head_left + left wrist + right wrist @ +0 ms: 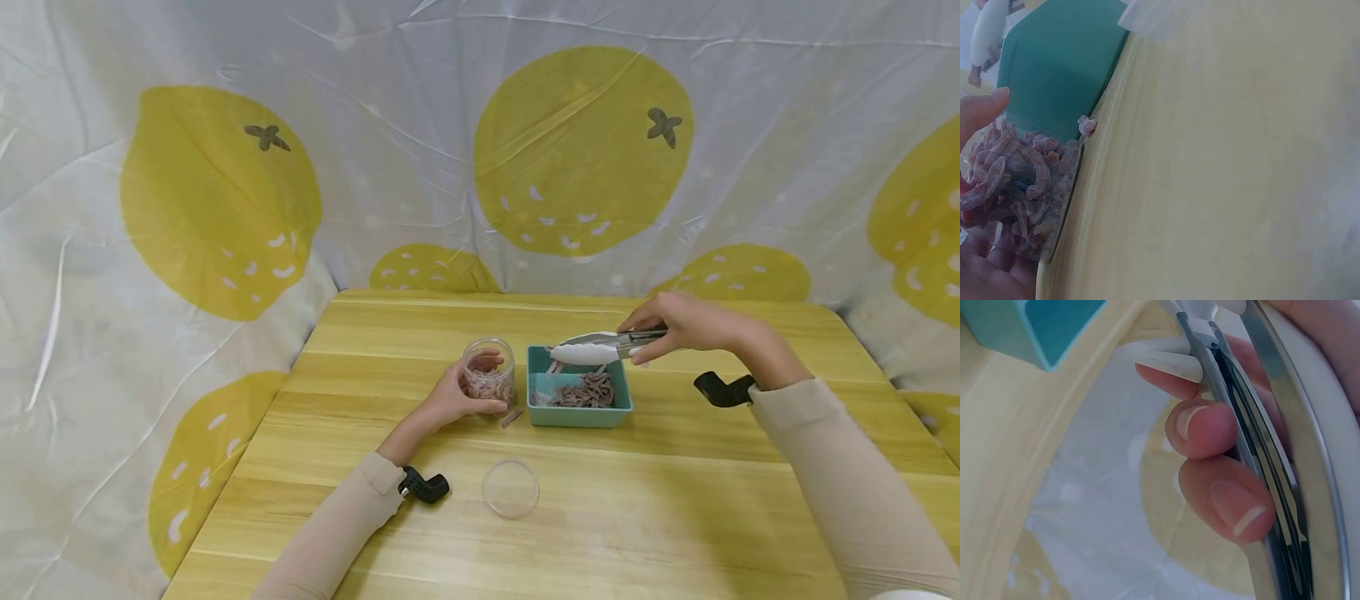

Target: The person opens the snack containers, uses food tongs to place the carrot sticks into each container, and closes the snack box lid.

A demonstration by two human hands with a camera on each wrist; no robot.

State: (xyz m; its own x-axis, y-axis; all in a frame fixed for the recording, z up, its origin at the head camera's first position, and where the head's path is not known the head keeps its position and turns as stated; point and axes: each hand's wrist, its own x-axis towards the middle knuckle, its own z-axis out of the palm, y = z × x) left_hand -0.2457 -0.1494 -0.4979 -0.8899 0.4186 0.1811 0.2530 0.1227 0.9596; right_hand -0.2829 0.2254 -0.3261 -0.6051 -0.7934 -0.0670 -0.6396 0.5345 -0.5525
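My left hand curls round a clear jar that stands on the table, partly filled with pinkish-brown dried strips. Just right of it is a teal rectangular box with a heap of the same strips inside. Over the box's far side, my right hand grips metal tongs with white tips. A strip or two hangs at the tips. In the right wrist view, fingers wrap the tongs' metal arms.
One loose strip lies on the table between jar and box. A clear round lid lies nearer the front on the wooden table. Behind the table hangs a white curtain with yellow fruit prints.
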